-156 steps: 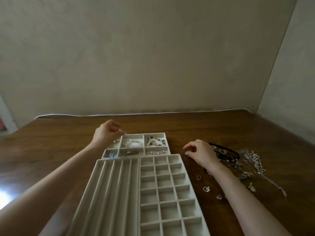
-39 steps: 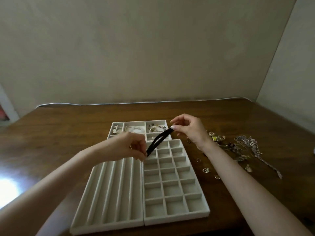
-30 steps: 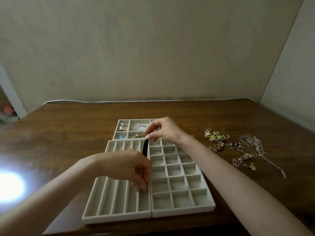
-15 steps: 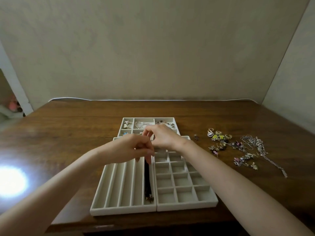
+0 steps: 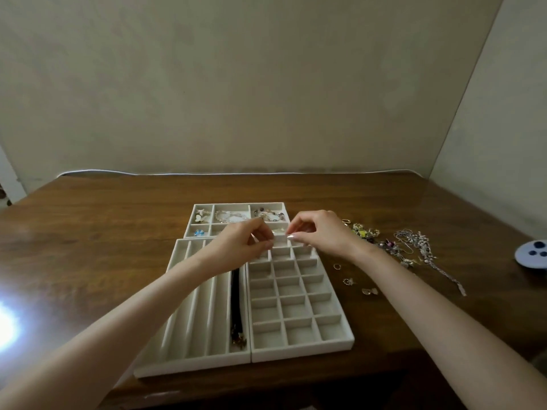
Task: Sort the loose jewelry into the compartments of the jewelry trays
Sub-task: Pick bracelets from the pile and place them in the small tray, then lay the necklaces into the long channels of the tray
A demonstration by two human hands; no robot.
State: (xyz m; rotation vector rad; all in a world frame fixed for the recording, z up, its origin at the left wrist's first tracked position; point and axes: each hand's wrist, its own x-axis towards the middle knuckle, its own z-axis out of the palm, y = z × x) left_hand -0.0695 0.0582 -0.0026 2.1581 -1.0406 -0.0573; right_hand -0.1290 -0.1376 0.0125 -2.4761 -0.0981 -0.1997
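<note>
Both hands have curled fingers with the tips pinched close. The left hand [image 5: 245, 247] and the right hand [image 5: 321, 236] sit side by side over the far end of the two big trays. No one can tell from here if something tiny is held between the tips.

A black band [image 5: 236, 303] lies flat in the right-most long slot of the long-slot tray [image 5: 189, 361]. The box tray [image 5: 302, 352] touches it on the right, and its little boxes look bare. A small tray [image 5: 239, 204] further away holds some pieces. The loose jewelry [image 5: 414, 247] lies in a heap on the table [image 5: 118, 217], to the right of the trays, with a few small rings [image 5: 337, 266] nearer.

These pieces are probably very light. The chains look thin and floppy and may tangle, so lifting one by its end seems best. The rings are hard and may slip or roll, so a fingertip pinch fits.

No words or labels can be read anywhere.
</note>
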